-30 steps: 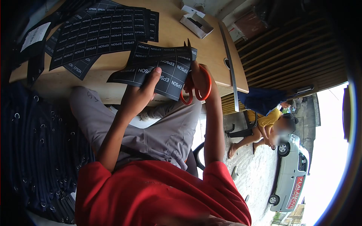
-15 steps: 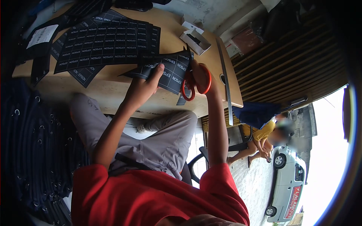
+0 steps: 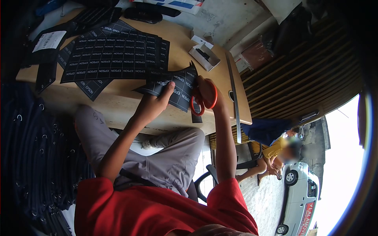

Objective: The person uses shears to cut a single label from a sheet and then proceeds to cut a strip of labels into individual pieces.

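My left hand (image 3: 155, 103) grips a black sheet (image 3: 182, 88) printed with white EPSON labels, its thumb on top. In my right hand (image 3: 207, 92) are red-handled scissors (image 3: 213, 94), with my fingers in the loops. The dark blades lie at the sheet's right edge and their tips point up, almost closed. A narrow black strip (image 3: 196, 115) hangs below the scissors. Left of my hands, larger EPSON label sheets (image 3: 106, 57) lie overlapping on the wooden table (image 3: 177, 37).
An open small white box (image 3: 204, 57) stands near the table's back right. Dark straps with metal rings (image 3: 43, 157) hang at the left. A seated person in yellow (image 3: 271, 151) and a parked van (image 3: 297, 196) are at the right, beyond a slatted panel (image 3: 291, 67).
The view has tilted, so the table and both hands appear slightly lower. The scissor blades look closer together at the sheet's edge. Both hands keep their holds.
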The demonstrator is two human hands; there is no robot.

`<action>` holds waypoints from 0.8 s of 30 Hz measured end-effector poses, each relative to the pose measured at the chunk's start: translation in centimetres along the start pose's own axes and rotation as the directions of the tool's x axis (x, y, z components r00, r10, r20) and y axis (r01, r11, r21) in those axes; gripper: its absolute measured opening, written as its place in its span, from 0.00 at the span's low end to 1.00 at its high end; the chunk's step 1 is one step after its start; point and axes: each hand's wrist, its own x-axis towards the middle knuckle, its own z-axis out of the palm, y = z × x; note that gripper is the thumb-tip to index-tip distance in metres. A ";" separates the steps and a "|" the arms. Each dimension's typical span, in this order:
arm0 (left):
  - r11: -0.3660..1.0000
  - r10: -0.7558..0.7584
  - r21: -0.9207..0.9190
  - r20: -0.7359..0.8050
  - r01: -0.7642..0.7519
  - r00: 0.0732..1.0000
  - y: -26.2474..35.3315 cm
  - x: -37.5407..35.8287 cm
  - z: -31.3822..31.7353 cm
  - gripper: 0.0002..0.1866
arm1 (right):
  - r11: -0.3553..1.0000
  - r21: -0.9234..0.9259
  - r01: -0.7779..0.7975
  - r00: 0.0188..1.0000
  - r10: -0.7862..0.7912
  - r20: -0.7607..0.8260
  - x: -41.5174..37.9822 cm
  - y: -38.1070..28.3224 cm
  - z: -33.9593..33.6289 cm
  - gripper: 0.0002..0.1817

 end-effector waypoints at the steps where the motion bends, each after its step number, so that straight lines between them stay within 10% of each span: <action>1: 1.000 0.017 0.016 0.007 -0.017 1.000 -0.1 0.1 -0.1 0.20 | 0.999 -0.040 -0.008 1.000 0.008 -0.018 0.1 0.0 0.0 0.24; 9: 0.947 0.267 0.198 -0.044 -0.254 0.963 -0.1 0.1 -2.2 0.15 | 0.895 0.445 0.009 0.999 -0.023 0.025 2.1 3.6 -0.3 0.21; 11: 0.970 0.156 0.162 0.154 -0.181 0.976 1.3 1.1 -4.6 0.16 | 0.850 0.527 0.021 0.999 -0.044 0.031 2.3 4.1 -0.3 0.20; 13: 0.944 0.303 0.075 0.194 -0.322 0.933 4.0 2.6 -6.3 0.16 | 0.780 0.624 0.043 0.999 -0.054 -0.001 2.6 4.4 0.1 0.18; 18: 0.907 0.167 -0.412 0.157 -0.090 0.973 9.5 10.8 -13.4 0.16 | 0.675 0.737 0.041 0.996 -0.089 0.025 2.7 5.2 0.1 0.18; 24: 0.984 0.180 -0.055 0.231 -0.172 0.956 18.9 16.1 -17.1 0.16 | 0.566 0.799 0.203 0.955 -0.293 -0.035 0.9 6.2 0.3 0.21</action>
